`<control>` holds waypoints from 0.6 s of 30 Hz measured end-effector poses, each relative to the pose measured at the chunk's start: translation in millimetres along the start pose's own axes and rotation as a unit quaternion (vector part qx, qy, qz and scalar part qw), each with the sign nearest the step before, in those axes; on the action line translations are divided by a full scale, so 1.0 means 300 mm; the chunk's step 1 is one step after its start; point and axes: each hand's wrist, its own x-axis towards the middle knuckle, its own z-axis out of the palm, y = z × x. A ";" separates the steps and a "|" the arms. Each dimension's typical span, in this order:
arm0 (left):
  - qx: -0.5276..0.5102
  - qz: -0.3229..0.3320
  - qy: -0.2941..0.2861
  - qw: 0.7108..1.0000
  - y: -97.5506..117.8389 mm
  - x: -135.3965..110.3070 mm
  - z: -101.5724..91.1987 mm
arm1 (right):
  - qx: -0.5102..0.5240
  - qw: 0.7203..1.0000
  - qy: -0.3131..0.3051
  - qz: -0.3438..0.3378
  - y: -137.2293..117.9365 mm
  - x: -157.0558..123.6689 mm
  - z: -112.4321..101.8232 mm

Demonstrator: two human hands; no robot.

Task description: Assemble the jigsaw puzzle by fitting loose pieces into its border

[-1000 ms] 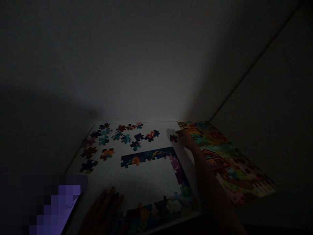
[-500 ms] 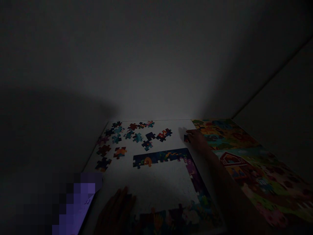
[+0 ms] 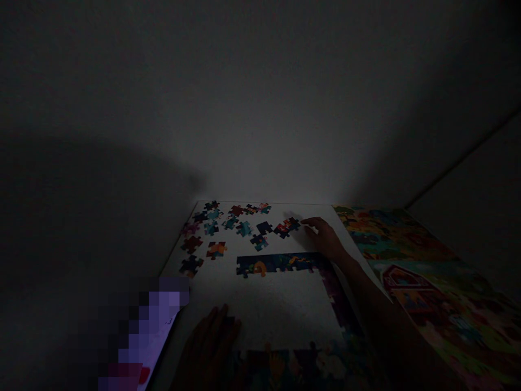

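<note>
My left hand lies on the white board with its fingers stretched out. A small dark patch shows by its fingertips, too dim to name. My right hand reaches over the board's far right part, index finger stretched out. Its fingertips are at the right edge of two red and dark jigsaw pieces; no piece shows between the fingers. Left of these is a dark blue piece. Joined pieces form a partial border: a top strip, a right side under my forearm's shadow, and a bottom strip.
Several loose pieces are scattered over the board's far left. An orange piece lies nearer. Colourful farm and animal pictures are on the right. A lit, pixelated screen stands at the left edge. A pale wall rises behind. Light is dim.
My right hand has moved left, from a dark piece to the two red and dark pieces. That dark piece no longer shows. The whole view has shifted slightly; my left hand stays on the board.
</note>
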 end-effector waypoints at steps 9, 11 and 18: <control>-0.039 -0.059 -0.020 0.997 0.043 0.010 -0.030 | 0.017 0.971 -0.218 -0.095 -0.211 0.168 0.153; -0.041 -0.065 -0.026 0.997 0.049 0.010 -0.036 | -0.008 0.967 -0.229 -0.109 -0.213 0.192 0.174; -0.069 -0.091 -0.043 0.993 0.062 0.023 -0.064 | -0.039 0.964 -0.238 -0.116 -0.191 0.228 0.195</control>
